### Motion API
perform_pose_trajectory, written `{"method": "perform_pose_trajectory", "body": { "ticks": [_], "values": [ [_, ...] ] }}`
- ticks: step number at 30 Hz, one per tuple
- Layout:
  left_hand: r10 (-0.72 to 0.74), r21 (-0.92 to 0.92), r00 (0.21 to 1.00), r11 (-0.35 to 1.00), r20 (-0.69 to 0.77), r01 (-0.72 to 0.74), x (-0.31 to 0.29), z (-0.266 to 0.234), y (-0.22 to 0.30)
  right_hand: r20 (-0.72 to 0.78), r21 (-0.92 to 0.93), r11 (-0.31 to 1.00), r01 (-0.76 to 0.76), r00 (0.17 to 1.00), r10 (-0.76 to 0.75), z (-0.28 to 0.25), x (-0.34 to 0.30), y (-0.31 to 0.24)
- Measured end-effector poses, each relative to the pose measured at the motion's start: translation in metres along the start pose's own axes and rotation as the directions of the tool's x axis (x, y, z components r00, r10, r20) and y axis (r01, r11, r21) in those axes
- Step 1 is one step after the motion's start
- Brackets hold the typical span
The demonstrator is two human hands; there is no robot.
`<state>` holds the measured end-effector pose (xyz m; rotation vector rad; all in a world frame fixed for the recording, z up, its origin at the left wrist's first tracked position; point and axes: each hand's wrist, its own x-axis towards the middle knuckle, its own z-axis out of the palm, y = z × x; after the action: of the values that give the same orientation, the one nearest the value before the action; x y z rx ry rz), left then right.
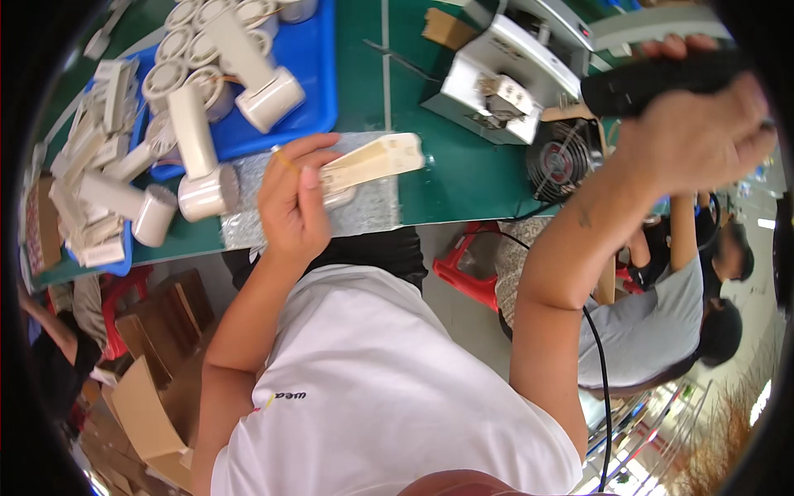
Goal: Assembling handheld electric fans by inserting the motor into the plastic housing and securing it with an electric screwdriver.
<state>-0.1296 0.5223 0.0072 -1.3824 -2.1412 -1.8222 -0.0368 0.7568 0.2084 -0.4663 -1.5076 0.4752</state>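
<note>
My left hand grips a cream plastic half-shell between thumb and fingers, a little above the bubble-wrap sheet at the table's near edge. The shell's hollow side shows, and its far end points right. Raised at the far right, my right hand is closed round a black, thick-handled tool that looks like an electric screwdriver. Blur and the hand hide part of it, so its tip cannot be made out.
A blue tray at the back left holds several white round-headed plastic parts. Narrow cream shells are heaped farther left. A metal-cased device and a small guarded fan stand right. Other people sit beyond the right arm.
</note>
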Motion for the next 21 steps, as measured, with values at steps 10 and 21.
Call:
{"method": "perform_pose_trajectory", "body": {
  "ticks": [10, 21],
  "values": [
    [-0.015, -0.104, 0.998, 0.995, -0.054, 0.009, -0.009, 0.003, 0.001, 0.678, 0.688, 0.281, -0.669, 0.731, 0.08, -0.012, -0.046, -0.032],
    [0.027, -0.084, 0.996, 0.996, -0.085, -0.034, -0.002, -0.005, -0.004, 0.633, 0.755, 0.187, -0.629, 0.773, 0.04, -0.016, -0.052, -0.018]
  ]
}}
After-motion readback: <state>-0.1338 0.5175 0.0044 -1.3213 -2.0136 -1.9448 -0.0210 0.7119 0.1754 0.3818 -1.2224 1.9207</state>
